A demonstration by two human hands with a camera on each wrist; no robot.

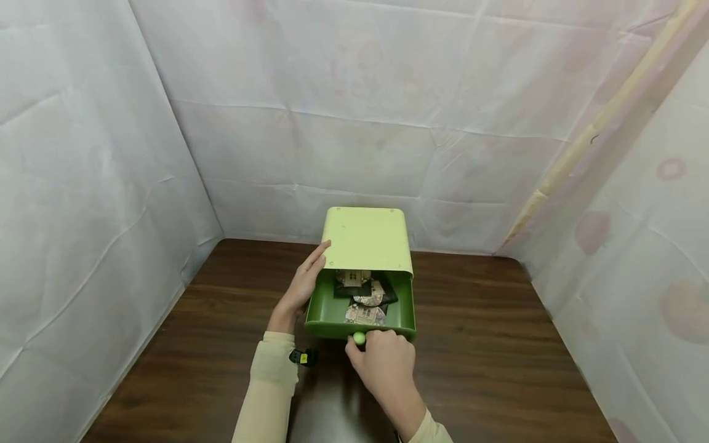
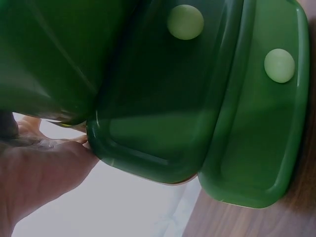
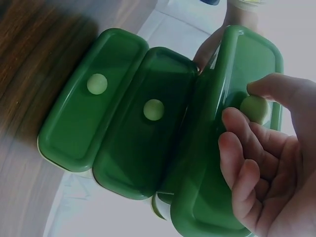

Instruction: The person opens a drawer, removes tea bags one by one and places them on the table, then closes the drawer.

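Note:
A small drawer cabinet (image 1: 367,237) with a pale green top stands on the table, its top drawer (image 1: 325,304) pulled out. Several dark packets with patterned labels (image 1: 367,315) lie inside that drawer. My right hand (image 1: 388,363) pinches the drawer's round light green knob (image 3: 256,109) between thumb and index finger, the other fingers curled loosely below. Along the cabinet's left side rests my left hand (image 1: 301,283), its fingers extended towards the back. In the left wrist view, part of the left hand (image 2: 47,177) shows beside the cabinet; its fingertips are mostly hidden there.
Beneath the pulled-out drawer, a middle drawer (image 3: 148,133) and a bottom drawer (image 3: 86,118) are closed, each with a round knob. The dark wooden table (image 1: 476,344) extends on both sides. White sheeting (image 1: 360,154) hangs behind the cabinet and at the left and right.

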